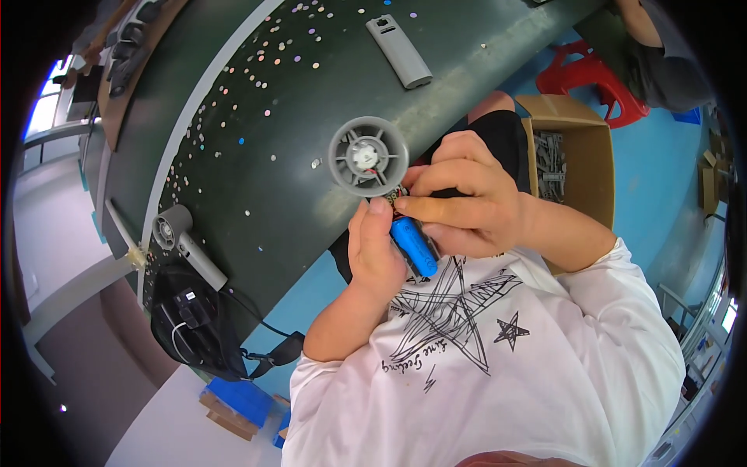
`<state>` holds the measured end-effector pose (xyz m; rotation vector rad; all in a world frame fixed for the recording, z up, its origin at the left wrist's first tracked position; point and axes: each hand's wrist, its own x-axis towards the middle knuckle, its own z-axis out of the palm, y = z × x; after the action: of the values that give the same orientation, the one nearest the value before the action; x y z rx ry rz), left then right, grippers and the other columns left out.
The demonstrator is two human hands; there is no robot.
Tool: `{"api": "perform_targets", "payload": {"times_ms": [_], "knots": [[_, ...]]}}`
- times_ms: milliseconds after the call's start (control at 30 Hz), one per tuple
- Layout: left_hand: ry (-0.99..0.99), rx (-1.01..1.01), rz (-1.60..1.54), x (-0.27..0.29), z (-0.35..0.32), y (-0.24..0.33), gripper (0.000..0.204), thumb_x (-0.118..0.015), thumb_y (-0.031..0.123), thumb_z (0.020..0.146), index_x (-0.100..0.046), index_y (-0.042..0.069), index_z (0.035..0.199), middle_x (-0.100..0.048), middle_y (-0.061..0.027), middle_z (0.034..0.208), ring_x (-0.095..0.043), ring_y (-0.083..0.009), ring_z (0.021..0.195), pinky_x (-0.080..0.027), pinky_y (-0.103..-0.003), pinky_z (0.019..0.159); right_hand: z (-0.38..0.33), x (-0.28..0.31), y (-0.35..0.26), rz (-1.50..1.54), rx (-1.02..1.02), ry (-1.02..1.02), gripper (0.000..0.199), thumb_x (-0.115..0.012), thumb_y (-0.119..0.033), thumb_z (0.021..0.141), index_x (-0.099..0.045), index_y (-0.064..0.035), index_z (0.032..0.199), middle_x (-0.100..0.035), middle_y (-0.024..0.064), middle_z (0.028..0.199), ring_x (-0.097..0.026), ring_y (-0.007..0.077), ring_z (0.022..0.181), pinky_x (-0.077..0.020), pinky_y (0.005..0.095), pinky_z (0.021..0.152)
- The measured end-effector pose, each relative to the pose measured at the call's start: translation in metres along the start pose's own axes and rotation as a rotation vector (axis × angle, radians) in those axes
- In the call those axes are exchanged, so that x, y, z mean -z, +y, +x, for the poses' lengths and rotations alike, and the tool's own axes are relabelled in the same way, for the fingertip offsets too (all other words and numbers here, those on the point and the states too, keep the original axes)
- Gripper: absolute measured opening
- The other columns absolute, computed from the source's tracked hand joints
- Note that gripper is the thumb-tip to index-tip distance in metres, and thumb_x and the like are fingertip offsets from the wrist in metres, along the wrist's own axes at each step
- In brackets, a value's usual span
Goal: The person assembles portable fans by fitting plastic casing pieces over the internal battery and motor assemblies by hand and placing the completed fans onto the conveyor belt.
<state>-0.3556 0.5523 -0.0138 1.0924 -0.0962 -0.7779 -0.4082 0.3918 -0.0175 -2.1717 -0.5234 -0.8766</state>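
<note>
In front of my chest is a partly built handheld fan. Its round grey fan head (pixel 368 156) shows spokes and a white hub with a bit of red wire. Below the head, a small circuit board and a blue cylindrical battery (pixel 414 247) lie exposed between my hands. My left hand (pixel 376 247) grips the fan from the left, its thumb just under the head. My right hand (pixel 471 194) closes in from the right, fingertips pressed at the circuit board beside the battery. Its fingers partly hide the board and wires. A loose grey handle shell (pixel 399 51) rests on the table beyond.
Another grey handheld fan (pixel 187 245) lies at the dark green table's (pixel 292 156) left edge, beside a black bag (pixel 198 323) with a strap. Small coloured discs are scattered over the table. At right stand a cardboard box (pixel 587 167) of grey parts, a red stool (pixel 595 82) and another person.
</note>
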Motion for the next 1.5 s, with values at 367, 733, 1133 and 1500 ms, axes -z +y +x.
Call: {"api": "perform_targets", "payload": {"times_ms": [367, 733, 1133, 1500], "knots": [[-0.102, -0.056, 0.254, 0.004, 0.000, 0.003, 0.046, -0.040, 0.031, 0.092, -0.052, -0.010, 0.112, -0.064, -0.0174, 0.088, -0.063, -0.0207, 0.071, -0.051, -0.028, 0.064, -0.002, -0.009, -0.004, 0.122, -0.046, 0.106, 0.019, -0.069, -0.006, 0.067, -0.068, -0.0021, 0.086, -0.060, 0.0086, 0.090, -0.050, 0.0249, 0.080, -0.0411, 0.0378, 0.070], [-0.134, -0.109, 0.262, 0.008, 0.002, 0.000, 0.056, -0.036, 0.033, 0.090, -0.053, -0.012, 0.119, -0.061, -0.0188, 0.113, -0.059, -0.0234, 0.103, -0.045, -0.033, 0.091, -0.008, -0.003, -0.008, 0.083, -0.107, 0.136, 0.026, -0.068, -0.007, 0.069, -0.070, -0.0021, 0.095, -0.059, 0.0072, 0.096, -0.052, 0.0234, 0.081, -0.0413, 0.0355, 0.071], [-0.254, -0.073, 0.108, 0.005, 0.002, 0.000, 0.059, -0.042, 0.035, 0.087, -0.051, -0.012, 0.122, -0.061, -0.0170, 0.111, -0.059, -0.0211, 0.096, -0.046, -0.031, 0.086, -0.007, -0.004, -0.012, -0.065, -0.020, 0.150, 0.031, -0.067, -0.015, 0.059, -0.070, -0.0054, 0.089, -0.058, 0.0063, 0.095, -0.053, 0.0247, 0.083, -0.0399, 0.0377, 0.069], [-0.172, -0.022, 0.197, -0.007, 0.000, 0.004, 0.063, -0.044, 0.039, 0.081, -0.052, -0.014, 0.113, -0.062, -0.0163, 0.091, -0.059, -0.0208, 0.084, -0.046, -0.030, 0.073, -0.013, 0.004, -0.011, -0.027, -0.037, 0.135, 0.034, -0.067, -0.015, 0.059, -0.071, -0.0048, 0.091, -0.058, 0.0063, 0.093, -0.054, 0.0239, 0.081, -0.0405, 0.0377, 0.069]]}}
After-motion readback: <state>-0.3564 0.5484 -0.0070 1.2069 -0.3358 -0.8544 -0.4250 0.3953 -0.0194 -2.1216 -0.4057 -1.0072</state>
